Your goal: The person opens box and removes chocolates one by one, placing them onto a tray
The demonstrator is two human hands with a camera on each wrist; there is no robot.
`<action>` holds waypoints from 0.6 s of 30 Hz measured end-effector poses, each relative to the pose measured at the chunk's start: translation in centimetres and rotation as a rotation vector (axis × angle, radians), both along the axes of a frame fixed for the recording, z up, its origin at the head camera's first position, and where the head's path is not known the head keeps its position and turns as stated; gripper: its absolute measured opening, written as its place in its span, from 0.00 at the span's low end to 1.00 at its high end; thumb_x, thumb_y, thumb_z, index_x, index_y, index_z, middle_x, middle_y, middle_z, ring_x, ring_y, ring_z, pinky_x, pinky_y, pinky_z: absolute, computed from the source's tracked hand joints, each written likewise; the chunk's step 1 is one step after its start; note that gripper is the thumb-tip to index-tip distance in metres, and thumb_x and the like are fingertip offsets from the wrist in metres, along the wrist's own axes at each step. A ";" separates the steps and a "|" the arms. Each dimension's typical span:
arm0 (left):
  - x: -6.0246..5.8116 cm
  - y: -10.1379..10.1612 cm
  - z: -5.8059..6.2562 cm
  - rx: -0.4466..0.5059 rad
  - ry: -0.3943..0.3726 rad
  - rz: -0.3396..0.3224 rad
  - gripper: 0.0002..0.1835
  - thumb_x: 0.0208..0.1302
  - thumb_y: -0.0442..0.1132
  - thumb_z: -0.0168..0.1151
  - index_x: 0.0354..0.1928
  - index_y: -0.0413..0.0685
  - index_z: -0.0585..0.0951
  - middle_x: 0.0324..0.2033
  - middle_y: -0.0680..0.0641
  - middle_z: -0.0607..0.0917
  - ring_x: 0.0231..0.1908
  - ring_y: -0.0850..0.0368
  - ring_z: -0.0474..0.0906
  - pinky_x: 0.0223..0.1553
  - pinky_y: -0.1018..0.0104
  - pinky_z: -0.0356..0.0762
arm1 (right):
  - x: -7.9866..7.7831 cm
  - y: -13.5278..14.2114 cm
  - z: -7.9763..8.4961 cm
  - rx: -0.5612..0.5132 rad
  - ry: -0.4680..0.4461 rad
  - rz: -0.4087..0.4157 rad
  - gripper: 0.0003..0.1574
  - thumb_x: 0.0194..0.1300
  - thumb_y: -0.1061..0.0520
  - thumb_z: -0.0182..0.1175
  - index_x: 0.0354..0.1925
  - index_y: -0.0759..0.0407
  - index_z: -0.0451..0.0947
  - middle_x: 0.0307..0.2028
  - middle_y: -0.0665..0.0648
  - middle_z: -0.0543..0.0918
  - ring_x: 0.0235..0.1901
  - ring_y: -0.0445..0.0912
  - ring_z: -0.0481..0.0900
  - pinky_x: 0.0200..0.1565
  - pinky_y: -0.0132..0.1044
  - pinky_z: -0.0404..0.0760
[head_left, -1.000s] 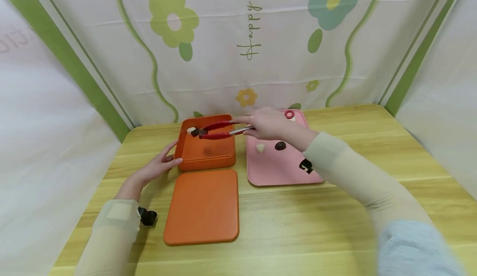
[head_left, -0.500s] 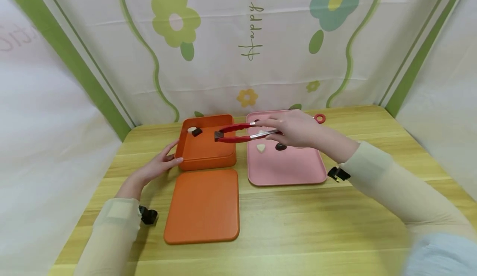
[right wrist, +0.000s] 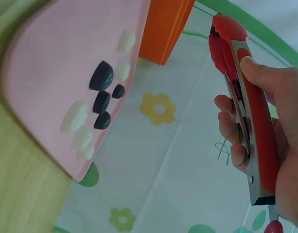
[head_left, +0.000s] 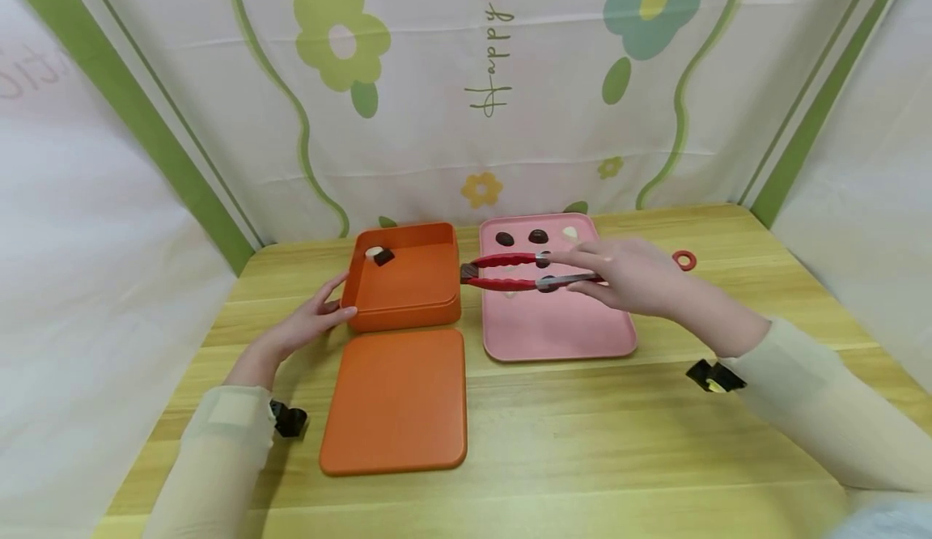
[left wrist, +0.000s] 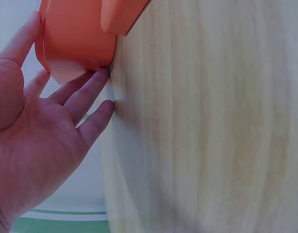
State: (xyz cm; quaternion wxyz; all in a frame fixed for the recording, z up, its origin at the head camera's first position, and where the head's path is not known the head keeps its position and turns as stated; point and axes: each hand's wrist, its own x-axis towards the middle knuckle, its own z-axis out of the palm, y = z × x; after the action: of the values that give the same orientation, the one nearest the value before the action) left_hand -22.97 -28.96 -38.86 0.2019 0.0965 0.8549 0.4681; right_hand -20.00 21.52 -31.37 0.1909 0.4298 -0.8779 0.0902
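My right hand [head_left: 632, 277] holds red-and-silver tongs [right wrist: 258, 121] above the pink tray [head_left: 557, 337]. A dark square chocolate [head_left: 469, 273] sits between the red tips, close to the right wall of the orange box [head_left: 404, 319]. In the box's far left corner lie a white chocolate [head_left: 374, 253] and a dark square one [head_left: 383, 257]. My left hand [head_left: 309, 324] rests against the box's near left corner, thumb at the front wall and the other fingers spread along the side, fairly straight in the left wrist view.
Several dark chocolates [head_left: 538, 236] and white chocolates [right wrist: 76, 116] lie on the tray. An orange lid [head_left: 396, 401] lies flat in front of the box. The wooden table [head_left: 582, 442] ends at a flower-printed cloth [head_left: 422, 142] behind.
My right hand has moved right with the tongs, carrying the dark square chocolate from over the box to near its right wall. My left hand has stayed at the box.
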 end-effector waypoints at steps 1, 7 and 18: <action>0.0 0.0 0.0 0.001 0.002 -0.003 0.44 0.71 0.53 0.56 0.78 0.65 0.39 0.73 0.32 0.47 0.71 0.34 0.44 0.66 0.34 0.42 | 0.2 0.3 -0.2 -0.003 0.000 0.001 0.31 0.57 0.51 0.71 0.60 0.48 0.78 0.43 0.53 0.85 0.19 0.40 0.73 0.20 0.33 0.65; 0.1 0.1 0.1 0.005 0.009 -0.006 0.44 0.72 0.52 0.56 0.78 0.64 0.39 0.74 0.32 0.46 0.71 0.34 0.44 0.66 0.34 0.43 | 1.4 2.2 -1.2 0.006 -0.014 -0.019 0.33 0.54 0.53 0.73 0.59 0.50 0.79 0.43 0.54 0.86 0.20 0.39 0.75 0.21 0.33 0.69; 0.0 0.0 -0.1 0.006 0.005 0.000 0.44 0.71 0.52 0.56 0.78 0.66 0.39 0.74 0.33 0.46 0.72 0.35 0.45 0.66 0.35 0.43 | 2.7 3.9 -3.1 0.037 -0.058 -0.086 0.32 0.52 0.53 0.75 0.57 0.50 0.81 0.43 0.55 0.86 0.25 0.43 0.82 0.25 0.38 0.78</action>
State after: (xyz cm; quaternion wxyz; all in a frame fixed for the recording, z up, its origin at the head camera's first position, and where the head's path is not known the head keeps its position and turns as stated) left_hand -23.01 -29.00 -38.99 0.1996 0.0983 0.8540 0.4702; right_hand -17.29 25.38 -34.46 0.1611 0.3922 -0.9023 0.0779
